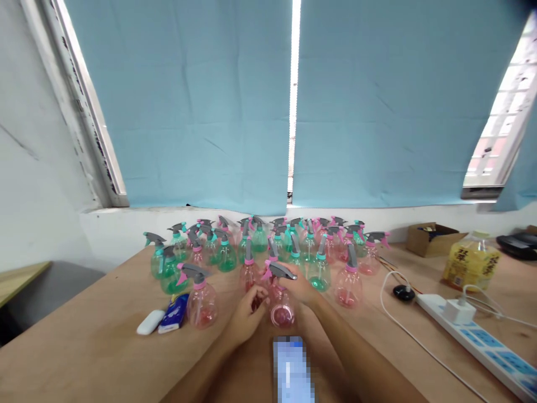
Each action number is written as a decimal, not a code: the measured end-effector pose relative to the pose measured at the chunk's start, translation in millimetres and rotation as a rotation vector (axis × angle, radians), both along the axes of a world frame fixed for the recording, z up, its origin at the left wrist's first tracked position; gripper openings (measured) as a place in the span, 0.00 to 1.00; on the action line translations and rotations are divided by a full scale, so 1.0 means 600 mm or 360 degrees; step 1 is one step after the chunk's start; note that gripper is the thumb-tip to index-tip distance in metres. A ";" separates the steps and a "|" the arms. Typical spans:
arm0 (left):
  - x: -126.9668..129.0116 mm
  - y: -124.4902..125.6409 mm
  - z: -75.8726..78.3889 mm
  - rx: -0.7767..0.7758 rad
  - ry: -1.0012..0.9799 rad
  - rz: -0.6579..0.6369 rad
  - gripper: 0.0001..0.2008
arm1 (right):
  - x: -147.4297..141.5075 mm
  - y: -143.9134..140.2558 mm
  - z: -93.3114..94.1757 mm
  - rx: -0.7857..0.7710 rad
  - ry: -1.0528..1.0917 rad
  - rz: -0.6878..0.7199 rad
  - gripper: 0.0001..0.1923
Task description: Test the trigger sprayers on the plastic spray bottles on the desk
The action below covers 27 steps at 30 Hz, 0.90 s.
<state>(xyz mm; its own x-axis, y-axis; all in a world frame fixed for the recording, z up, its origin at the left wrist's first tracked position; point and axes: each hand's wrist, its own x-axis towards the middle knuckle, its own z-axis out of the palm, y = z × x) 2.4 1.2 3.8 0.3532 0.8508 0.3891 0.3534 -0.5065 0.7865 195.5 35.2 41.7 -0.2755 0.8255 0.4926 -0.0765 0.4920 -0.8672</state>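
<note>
A clear pink spray bottle [283, 314] with a grey and pink trigger head is tilted in front of me, its round base toward me. My right hand [298, 284] is closed around its upper part from the right, with the fingertips hidden behind the head. My left hand [250, 309] is just left of this bottle, fingers curled in toward the thumb; whether something small is between them is hidden. Behind the hands stands another pink spray bottle [248, 271]. Just below the held bottle, a phone [292, 369] lies on the table, its screen blurred out.
Several green and pink spray bottles [226, 256] crowd the back of the wooden table [92, 330]. At left are a single pink bottle [203, 307], a tissue pack [173, 313] and a white case [150, 323]. At right are a power strip [482, 336], cables, a yellow jug [471, 263] and a cardboard box [432, 242].
</note>
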 end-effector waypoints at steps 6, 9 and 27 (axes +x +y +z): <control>-0.019 0.023 -0.027 -0.0175 -0.0075 -0.0020 0.14 | -0.003 -0.012 0.012 0.0075 0.0043 0.0225 0.13; -0.020 0.025 -0.030 -0.0240 -0.0101 -0.0040 0.15 | -0.005 -0.014 0.014 0.0062 0.0072 0.0269 0.14; -0.014 0.016 -0.020 -0.0172 0.0025 -0.0090 0.11 | -0.004 -0.014 0.011 -0.0159 0.0109 0.0223 0.15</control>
<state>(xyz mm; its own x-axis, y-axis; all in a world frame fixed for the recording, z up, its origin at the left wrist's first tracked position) -6.2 10.9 -8.3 0.4074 0.8659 0.2902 0.3395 -0.4385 0.8321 192.9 26.7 48.2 -0.3601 0.8272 0.4314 -0.1990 0.3837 -0.9018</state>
